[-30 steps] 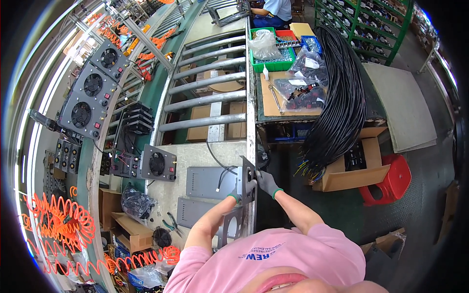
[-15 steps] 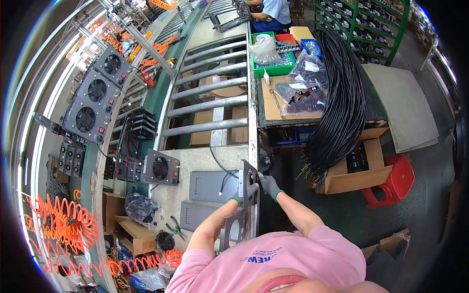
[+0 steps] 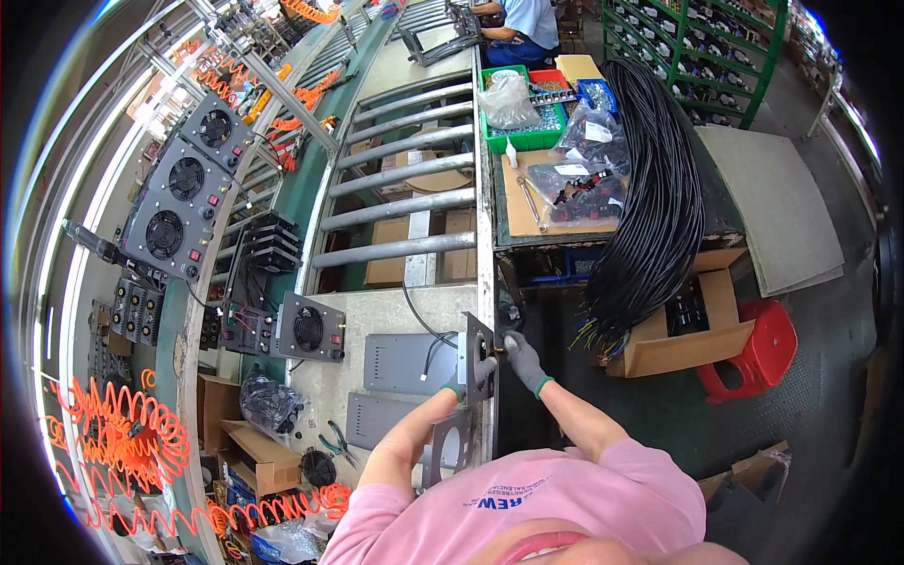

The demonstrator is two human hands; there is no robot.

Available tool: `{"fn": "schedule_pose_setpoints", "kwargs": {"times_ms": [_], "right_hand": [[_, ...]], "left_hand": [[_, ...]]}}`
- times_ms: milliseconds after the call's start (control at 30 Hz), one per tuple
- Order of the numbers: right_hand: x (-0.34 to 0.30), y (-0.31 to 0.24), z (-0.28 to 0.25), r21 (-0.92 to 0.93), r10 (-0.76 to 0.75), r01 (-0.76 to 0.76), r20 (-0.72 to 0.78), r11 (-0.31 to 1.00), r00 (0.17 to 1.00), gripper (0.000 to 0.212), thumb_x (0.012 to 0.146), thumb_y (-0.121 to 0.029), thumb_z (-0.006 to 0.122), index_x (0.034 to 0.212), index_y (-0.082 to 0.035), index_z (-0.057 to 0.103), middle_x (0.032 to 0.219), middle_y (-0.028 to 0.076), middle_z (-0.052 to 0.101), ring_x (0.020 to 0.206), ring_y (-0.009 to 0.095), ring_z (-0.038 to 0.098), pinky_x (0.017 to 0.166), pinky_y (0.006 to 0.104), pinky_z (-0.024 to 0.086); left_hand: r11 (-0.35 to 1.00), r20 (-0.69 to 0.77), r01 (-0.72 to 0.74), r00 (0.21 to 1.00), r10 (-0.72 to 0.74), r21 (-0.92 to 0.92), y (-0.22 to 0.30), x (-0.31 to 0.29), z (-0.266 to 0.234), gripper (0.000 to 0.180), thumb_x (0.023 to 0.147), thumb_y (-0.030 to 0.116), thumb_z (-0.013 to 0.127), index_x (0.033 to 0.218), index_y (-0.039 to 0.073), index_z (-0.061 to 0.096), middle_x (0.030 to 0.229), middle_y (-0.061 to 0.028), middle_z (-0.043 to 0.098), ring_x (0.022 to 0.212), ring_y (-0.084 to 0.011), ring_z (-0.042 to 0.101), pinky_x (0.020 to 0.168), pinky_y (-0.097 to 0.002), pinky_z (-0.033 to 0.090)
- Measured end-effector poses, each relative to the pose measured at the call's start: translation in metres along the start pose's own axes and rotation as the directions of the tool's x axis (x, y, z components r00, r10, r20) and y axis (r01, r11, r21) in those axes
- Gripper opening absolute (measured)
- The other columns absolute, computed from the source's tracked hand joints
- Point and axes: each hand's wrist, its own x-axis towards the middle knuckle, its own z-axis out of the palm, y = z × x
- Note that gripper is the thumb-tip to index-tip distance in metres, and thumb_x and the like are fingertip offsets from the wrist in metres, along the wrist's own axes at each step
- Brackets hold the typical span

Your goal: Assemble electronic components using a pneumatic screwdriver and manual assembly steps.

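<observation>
1 upright grey panel (image 3: 471, 330), 2 flat grey plates (image 3: 405, 362).
The left hand (image 3: 460, 381) grips the panel at the surface's (image 3: 377, 309) edge; the right hand (image 3: 524, 360) sits just beside the opposite face, fingers bent, and I cannot tell whether it holds anything. 1 green bin (image 3: 524, 142) contains small metal parts (image 3: 539, 121) under 1 clear bag (image 3: 510, 106); 1 cardboard box (image 3: 687, 350) contains black parts (image 3: 685, 313).

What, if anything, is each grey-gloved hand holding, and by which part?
The left hand holds the upright dark-grey metal panel, apparently at its round opening. The right hand is close beside it; whether it grips anything small cannot be told.
</observation>
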Motion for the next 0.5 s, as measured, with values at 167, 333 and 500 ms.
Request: {"fn": "schedule_pose_setpoints", "kwargs": {"times_ms": [167, 333, 500], "right_hand": [[0.002, -0.006, -0.009, -0.002, 0.094, -0.095, 0.059, 0.996, 0.994, 0.049, 0.094, -0.046, 0.043, 0.124, -0.009, 0.051, 0.088, 0.014, 0.063, 0.076, 0.021, 0.060, 0.073, 0.0339, 0.047], [-0.003, -0.021, -0.008, 0.168, 0.194, -0.213, 0.122, 0.962, 0.973, 0.038, 0.095, -0.035, 0.045, 0.121, -0.010, 0.054, 0.082, 0.006, 0.059, 0.066, 0.013, 0.054, 0.064, 0.0278, 0.045], [-0.002, -0.027, -0.009, 0.183, 0.143, -0.149, 0.046, 0.972, 0.989, 0.030, 0.095, -0.025, 0.050, 0.118, -0.007, 0.056, 0.080, 0.003, 0.057, 0.063, 0.009, 0.049, 0.059, 0.0244, 0.043]], "left_hand": [[0.994, -0.005, 0.077, 0.997, -0.077, 0.081, -0.006, 0.003, -0.002, 0.042, 0.073, 0.013, 0.057, 0.110, 0.000, 0.043, 0.095, -0.0141, 0.047, 0.092, -0.0247, 0.049, 0.082, -0.0378, 0.041], [0.981, -0.086, -0.179, 0.979, 0.185, 0.067, -0.031, 0.009, 0.001, 0.032, 0.071, 0.012, 0.057, 0.099, 0.001, 0.043, 0.087, -0.0113, 0.042, 0.083, -0.0236, 0.046, 0.075, -0.0372, 0.041], [0.993, -0.085, -0.122, 0.989, 0.121, -0.002, -0.038, 0.011, 0.003, 0.039, 0.070, 0.011, 0.056, 0.103, -0.002, 0.042, 0.092, -0.0126, 0.042, 0.090, -0.0221, 0.045, 0.081, -0.0367, 0.040]]}}
